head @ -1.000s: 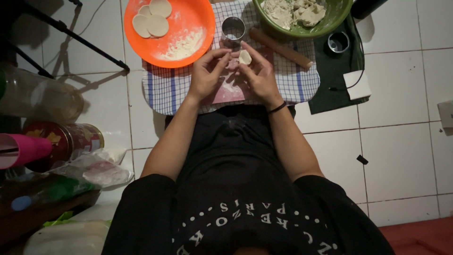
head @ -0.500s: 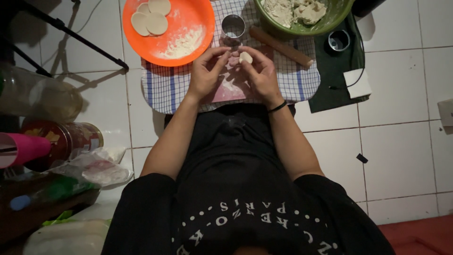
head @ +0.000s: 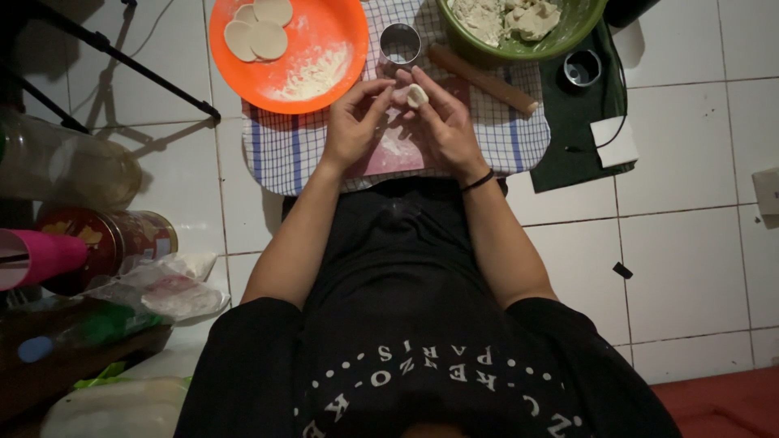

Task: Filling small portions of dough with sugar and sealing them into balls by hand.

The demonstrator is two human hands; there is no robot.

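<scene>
I see both hands raised over a pink board that lies on a blue-and-white checked cloth. My right hand pinches a small pale dough piece between thumb and fingertips; the piece sits at the fingertips, above the far end of the board. My left hand closes in from the other side, its fingertips meeting the dough piece; the grip of both hands is narrow, closed on the dough. A black band circles the right wrist.

Beyond the hands, a round metal cutter stands on the cloth. A wooden rolling pin lies just beside it, tilted, against a green bowl holding lumps of dough. An orange plate carries three flat dough discs and a patch of flour. A second metal ring rests on a dark cloth to the right.
</scene>
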